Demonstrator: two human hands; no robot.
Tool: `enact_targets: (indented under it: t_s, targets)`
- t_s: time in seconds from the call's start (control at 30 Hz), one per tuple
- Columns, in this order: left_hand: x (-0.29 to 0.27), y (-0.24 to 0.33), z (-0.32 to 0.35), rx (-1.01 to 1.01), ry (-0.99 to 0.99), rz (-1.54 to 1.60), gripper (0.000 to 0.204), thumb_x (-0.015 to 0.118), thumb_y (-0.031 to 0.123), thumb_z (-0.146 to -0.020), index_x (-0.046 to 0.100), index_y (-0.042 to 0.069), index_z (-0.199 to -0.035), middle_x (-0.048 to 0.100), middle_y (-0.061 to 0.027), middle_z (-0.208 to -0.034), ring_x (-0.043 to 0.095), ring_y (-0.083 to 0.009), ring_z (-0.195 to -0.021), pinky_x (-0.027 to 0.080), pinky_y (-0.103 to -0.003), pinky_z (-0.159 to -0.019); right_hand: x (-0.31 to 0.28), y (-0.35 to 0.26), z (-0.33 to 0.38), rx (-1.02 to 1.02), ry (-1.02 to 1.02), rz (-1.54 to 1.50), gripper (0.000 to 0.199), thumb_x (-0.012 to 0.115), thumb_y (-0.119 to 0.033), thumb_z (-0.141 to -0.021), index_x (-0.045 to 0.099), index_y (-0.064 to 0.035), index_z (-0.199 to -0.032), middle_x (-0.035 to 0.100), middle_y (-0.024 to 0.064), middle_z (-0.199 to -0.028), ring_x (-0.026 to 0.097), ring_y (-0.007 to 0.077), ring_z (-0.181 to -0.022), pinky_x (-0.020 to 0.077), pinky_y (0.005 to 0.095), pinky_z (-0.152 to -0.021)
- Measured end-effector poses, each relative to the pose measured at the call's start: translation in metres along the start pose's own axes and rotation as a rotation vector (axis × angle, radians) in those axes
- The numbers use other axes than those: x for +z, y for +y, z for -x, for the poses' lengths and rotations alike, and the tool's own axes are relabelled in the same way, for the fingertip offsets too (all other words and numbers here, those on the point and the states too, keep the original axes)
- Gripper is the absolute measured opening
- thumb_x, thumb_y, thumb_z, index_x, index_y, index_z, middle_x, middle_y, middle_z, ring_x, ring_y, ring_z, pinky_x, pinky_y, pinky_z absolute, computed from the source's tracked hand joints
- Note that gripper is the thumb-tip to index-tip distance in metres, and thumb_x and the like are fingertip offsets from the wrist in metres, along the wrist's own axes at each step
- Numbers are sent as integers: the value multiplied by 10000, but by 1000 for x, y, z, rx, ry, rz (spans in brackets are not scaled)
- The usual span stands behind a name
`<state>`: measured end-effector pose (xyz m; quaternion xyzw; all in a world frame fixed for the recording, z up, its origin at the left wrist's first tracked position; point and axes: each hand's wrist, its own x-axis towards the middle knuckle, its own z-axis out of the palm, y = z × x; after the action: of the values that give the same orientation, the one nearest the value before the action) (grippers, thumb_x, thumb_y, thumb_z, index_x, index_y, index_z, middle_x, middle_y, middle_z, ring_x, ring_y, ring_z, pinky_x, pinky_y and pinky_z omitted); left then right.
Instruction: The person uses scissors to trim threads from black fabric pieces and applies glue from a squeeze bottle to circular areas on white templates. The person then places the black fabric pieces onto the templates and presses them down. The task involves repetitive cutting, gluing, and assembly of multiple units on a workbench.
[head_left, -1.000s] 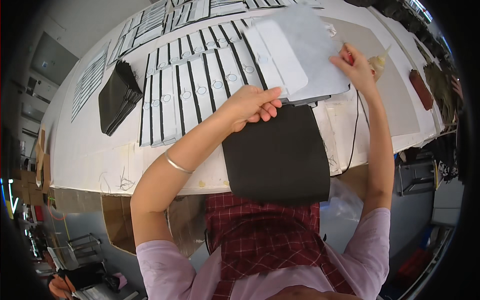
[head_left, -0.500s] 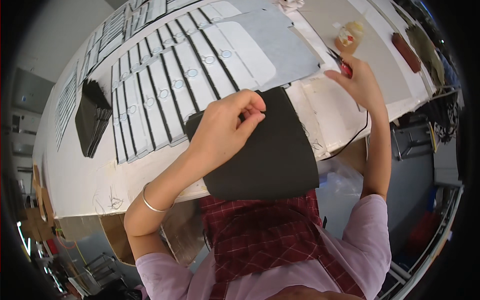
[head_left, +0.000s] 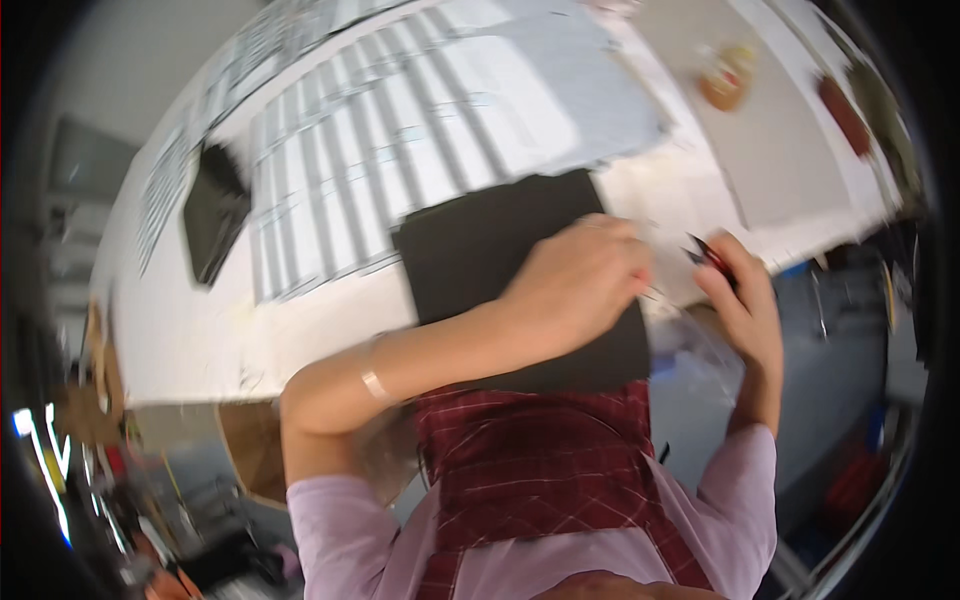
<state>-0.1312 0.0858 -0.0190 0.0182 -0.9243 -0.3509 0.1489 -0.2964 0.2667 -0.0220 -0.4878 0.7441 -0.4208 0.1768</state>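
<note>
A dark, flat stack of fabric-like panels (head_left: pixel 470 240) lies at the table's near edge and hangs over it towards my apron. My left hand (head_left: pixel 585 285) is over its right side, fingers curled and pressed together by its right edge; what they pinch, if anything, is hidden and blurred. Just to the right, my right hand (head_left: pixel 745 300) is closed around small red-handled thread snips (head_left: pixel 712 258), the dark blades pointing left towards my left hand.
White panels with dark stripes (head_left: pixel 400 150) cover the table behind the stack. A folded dark bundle (head_left: pixel 215 215) stands at the left. A jar of amber contents (head_left: pixel 725 85) and a brown-red bar-shaped object (head_left: pixel 845 115) lie at the far right. Loose threads are near the table edge.
My left hand has moved right across the dark stack to its right edge. My right hand has come nearer with the snips, down from beside the jar. The view has shifted slightly.
</note>
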Motion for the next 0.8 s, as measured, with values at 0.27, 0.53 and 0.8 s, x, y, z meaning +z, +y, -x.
enact_targets:
  t_s: [0.27,0.53,0.8]
  targets:
    - [-1,-13,11,-163,121,561,122,643,146,-942,625,26,-930,642,-103,-890,618,-221,-822,496,-346,-731,6,-4,12,-35,-30,145,163,621,-160,-884,544,-16,-886,430,89,-639,418,189,-573,354,333,-560]
    - [-5,-17,8,-346,31,614,124,628,149,-984,609,30,-1012,582,22,-864,509,-40,-770,454,-226,-683,2,-13,-6,-211,-214,361,235,658,-302,-915,619,-72,-889,606,107,-632,605,338,-583,425,415,-531]
    - [-9,-14,6,-394,-86,647,98,586,133,-1018,575,36,-1013,547,38,-928,472,-18,-829,422,-186,-735,8,-8,-13,-252,-248,357,289,627,-388,-943,619,-103,-892,598,85,-578,605,309,-555,416,398,-507]
